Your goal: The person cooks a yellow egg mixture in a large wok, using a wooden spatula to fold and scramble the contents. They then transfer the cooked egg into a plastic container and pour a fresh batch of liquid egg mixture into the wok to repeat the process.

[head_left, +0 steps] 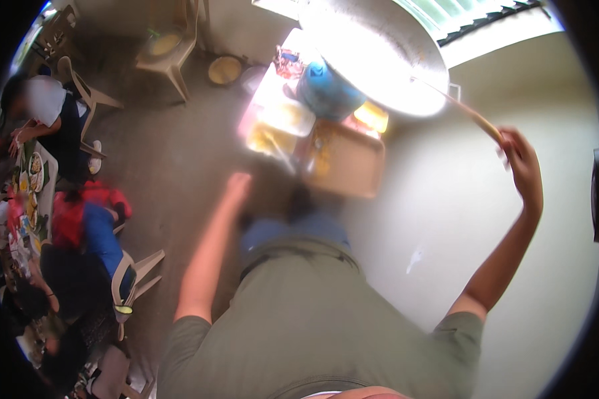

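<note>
Wooden-handled tool, long and thin, was in the right hand, its far end slanting up and leftward across the near right rim of the wide metal pan; glare hid whether the tip touched the pan's surface. The right hand was raised to the right of the pan and nearer the body, the forearm rising steeply from a bent elbow, the wrist bent inward. Its fingers were curled closed round the handle's near end. The left hand hung well apart from the pan, to its lower left, the arm extended forward with the elbow only slightly bent. Blur covered its fingers, so how far they were open, or whether they held anything, I cannot tell. Between that hand and the pan were a brown tray, a clear container with yellow contents and, just beside the pan, a blue bag.
</note>
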A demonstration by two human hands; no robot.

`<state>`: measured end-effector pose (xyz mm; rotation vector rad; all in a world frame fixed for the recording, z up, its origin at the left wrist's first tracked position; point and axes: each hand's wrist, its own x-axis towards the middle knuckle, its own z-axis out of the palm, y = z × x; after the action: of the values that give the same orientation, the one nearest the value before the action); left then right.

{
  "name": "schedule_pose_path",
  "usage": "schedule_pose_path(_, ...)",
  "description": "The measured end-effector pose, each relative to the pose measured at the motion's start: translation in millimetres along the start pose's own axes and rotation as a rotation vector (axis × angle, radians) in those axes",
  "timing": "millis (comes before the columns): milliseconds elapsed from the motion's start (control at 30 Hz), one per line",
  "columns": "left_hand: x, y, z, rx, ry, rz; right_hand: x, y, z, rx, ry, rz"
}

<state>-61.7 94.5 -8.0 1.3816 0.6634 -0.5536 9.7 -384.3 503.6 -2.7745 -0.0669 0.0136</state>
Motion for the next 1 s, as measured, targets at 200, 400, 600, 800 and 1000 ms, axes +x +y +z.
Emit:
schedule_pose_path(200, 7.8, 4.7, 33.2, -0.036, 0.092, 0.102, 254.7, -51.1, 72.7, -0.565, 0.003, -0.385)
schedule_pose_path(400, -17.4, -20.6, 92.9, -0.19, 0.206, -0.068, 361.0, 23.9, 144.0, -0.567, -0.096, -0.64)
schedule_pose_path(600, -16.7, -44.2, 134.4, -0.196, 0.234, -0.125, 344.7, 66.1, 73.5, -0.671, -0.286, -0.582)
schedule_pose_path(800, 5.3, -34.2, 170.1, -0.168, 0.252, -0.105, 391.7, 34.7, 123.4, -0.628, 0.123, -0.944)
schedule_pose_path(1000, -0.8, -32.8, 187.0, -0.18, 0.269, -0.121, 372.0, 86.3, 95.5, -0.667, -0.021, -1.135)
